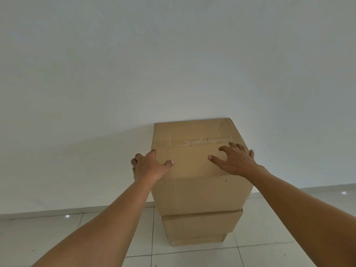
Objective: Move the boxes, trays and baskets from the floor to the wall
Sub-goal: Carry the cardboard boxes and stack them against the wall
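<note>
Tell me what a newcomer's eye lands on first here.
Two stacked cardboard boxes stand at the white wall, the upper box overhanging the smaller lower box. The left hand holds the upper box's left edge; the right hand lies flat on its top.

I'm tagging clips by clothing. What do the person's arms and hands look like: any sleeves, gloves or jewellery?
The left forearm and right forearm are bare, no sleeve in view. The left hand and right hand wear no gloves; no watch, ring or band shows.
</note>
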